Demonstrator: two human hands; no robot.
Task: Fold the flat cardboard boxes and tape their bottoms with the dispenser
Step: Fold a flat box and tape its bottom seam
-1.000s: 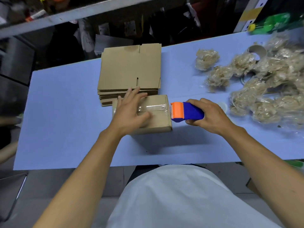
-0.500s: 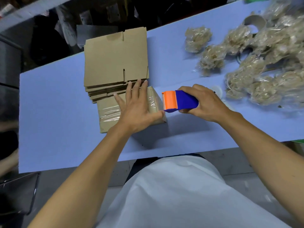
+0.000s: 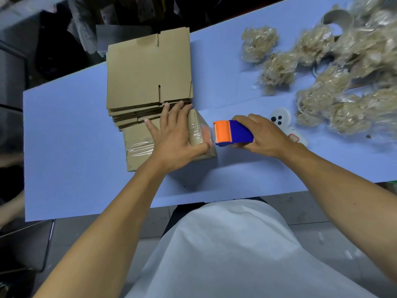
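- No writing on anything is legible.
- The left hand (image 3: 176, 134) presses flat, fingers straight, on the folded box (image 3: 137, 147) beside the flat stack (image 3: 148, 69).
- The right hand (image 3: 264, 136) grips the tape dispenser (image 3: 233, 133), lying crosswise, orange end pointing left at the box.

The left hand (image 3: 175, 134) covers the middle of the folded box (image 3: 137, 145), hiding how the tape runs there. The right hand (image 3: 265, 136) hides the rear of the dispenser (image 3: 233, 133). The plastic-wrapped bundles (image 3: 335, 74) and the worktop (image 3: 68, 130) are cut off at the right edge. The dark clutter beyond the worktop is blurred.
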